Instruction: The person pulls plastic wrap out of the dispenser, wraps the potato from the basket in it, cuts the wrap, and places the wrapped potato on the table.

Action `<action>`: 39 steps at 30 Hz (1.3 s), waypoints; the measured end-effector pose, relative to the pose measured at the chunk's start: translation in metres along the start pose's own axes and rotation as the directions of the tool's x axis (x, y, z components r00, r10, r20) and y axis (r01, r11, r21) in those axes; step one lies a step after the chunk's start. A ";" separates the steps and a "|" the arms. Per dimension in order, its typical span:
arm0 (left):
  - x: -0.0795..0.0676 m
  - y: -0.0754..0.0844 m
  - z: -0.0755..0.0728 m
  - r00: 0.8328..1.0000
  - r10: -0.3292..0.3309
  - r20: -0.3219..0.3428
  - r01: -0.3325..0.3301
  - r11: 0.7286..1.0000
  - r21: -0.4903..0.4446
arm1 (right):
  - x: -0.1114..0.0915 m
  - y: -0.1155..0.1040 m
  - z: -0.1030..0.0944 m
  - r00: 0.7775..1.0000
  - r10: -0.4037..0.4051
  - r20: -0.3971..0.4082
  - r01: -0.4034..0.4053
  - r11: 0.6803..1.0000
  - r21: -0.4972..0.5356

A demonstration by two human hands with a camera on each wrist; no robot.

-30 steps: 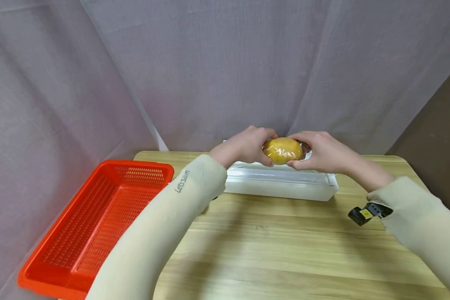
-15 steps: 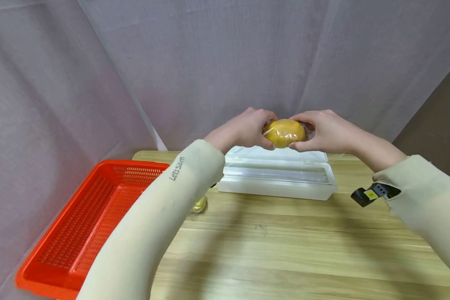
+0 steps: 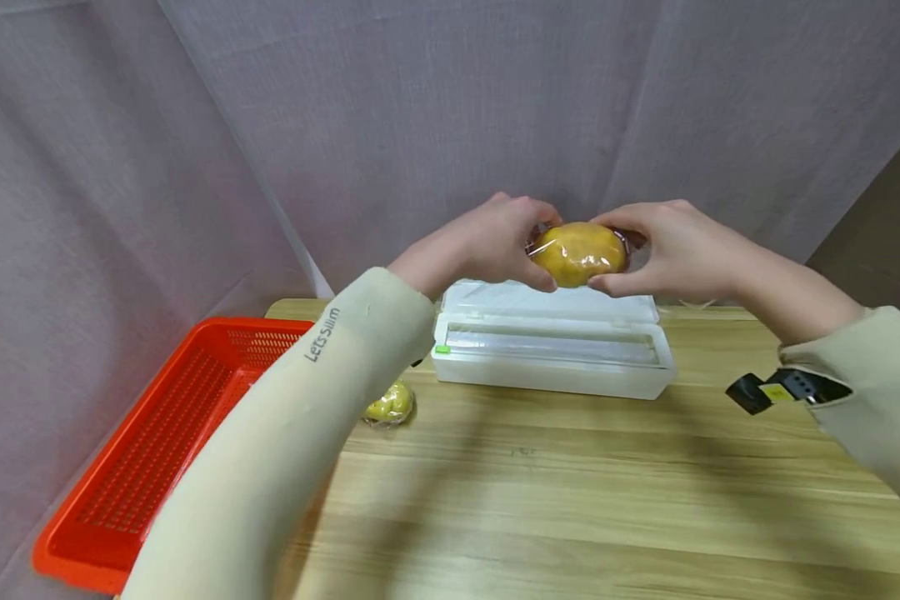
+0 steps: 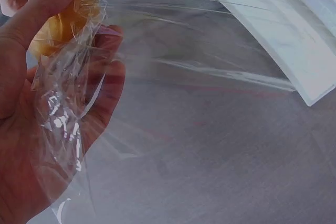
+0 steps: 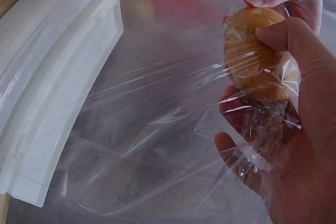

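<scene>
A yellow fruit (image 3: 579,252), wrapped in shiny cling film, is held up above the far side of the table between both hands. My left hand (image 3: 491,246) grips its left end with thumb and fingers. The right hand (image 3: 682,250) grips the right end the same way. Bunched film gathers over the left palm in the left wrist view, and over the right palm in the right wrist view. A sheet of cling film (image 5: 157,114) stretches from the fruit to the white cling film dispenser (image 3: 555,379). That dispenser lies below the hands with its lid (image 3: 547,300) raised, and a roll shows inside.
Another film-wrapped yellow fruit (image 3: 392,404) rests on the wooden table (image 3: 540,500), partly behind the left sleeve. At the left stands a red perforated basket (image 3: 131,467), partly covered by that sleeve. A grey curtain (image 3: 420,108) hangs behind the table.
Both hands have lifted the fruit up and away from the dispenser, moving slightly right. The dispenser's raised lid and the second wrapped fruit have come into clearer view.
</scene>
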State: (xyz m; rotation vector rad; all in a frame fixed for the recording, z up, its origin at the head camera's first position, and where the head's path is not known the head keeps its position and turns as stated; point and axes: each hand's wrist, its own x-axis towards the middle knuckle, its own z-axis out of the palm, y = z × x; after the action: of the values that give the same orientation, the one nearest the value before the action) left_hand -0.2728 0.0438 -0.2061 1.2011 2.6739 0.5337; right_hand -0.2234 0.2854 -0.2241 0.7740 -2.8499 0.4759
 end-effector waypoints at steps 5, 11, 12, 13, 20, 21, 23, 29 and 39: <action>-0.016 0.009 0.009 0.998 0.039 0.042 -0.039 0.999 -0.002 | -0.021 -0.007 0.008 0.999 -0.051 -0.012 0.052 0.998 0.035; -0.038 0.020 0.033 0.995 0.092 0.048 -0.095 0.994 0.052 | -0.048 -0.013 0.029 0.986 -0.164 -0.040 0.165 0.986 0.037; -0.042 0.022 0.039 0.994 0.095 0.047 -0.098 0.993 0.066 | -0.053 -0.014 0.033 0.981 -0.189 -0.046 0.191 0.981 0.034; -0.046 0.023 0.046 0.994 0.097 0.047 -0.100 0.992 0.078 | -0.058 -0.015 0.039 0.976 -0.210 -0.053 0.212 0.977 0.032; -0.070 0.023 0.098 0.992 0.091 0.082 -0.101 0.988 0.120 | -0.092 -0.022 0.082 0.980 -0.200 -0.001 0.200 0.976 0.085; -0.072 0.021 0.105 0.992 0.091 0.089 -0.101 0.988 0.117 | -0.095 -0.023 0.089 0.981 -0.191 0.008 0.190 0.977 0.092; -0.074 0.016 0.121 0.991 0.090 0.099 -0.101 0.989 0.111 | -0.102 -0.023 0.104 0.985 -0.173 0.023 0.170 0.981 0.094; -0.078 0.003 0.162 0.991 0.062 0.121 -0.073 0.993 0.090 | -0.119 -0.019 0.144 0.992 -0.111 0.062 0.103 0.989 0.110; -0.070 -0.016 0.205 0.989 -0.015 0.150 0.010 0.999 0.031 | -0.125 -0.002 0.188 0.993 -0.038 0.115 0.020 0.989 0.148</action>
State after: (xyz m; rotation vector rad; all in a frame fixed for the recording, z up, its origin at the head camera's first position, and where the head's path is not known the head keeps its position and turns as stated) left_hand -0.1784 0.0333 -0.4011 1.1814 2.5694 0.3857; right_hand -0.1270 0.2784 -0.4279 0.8960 -2.9329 0.6631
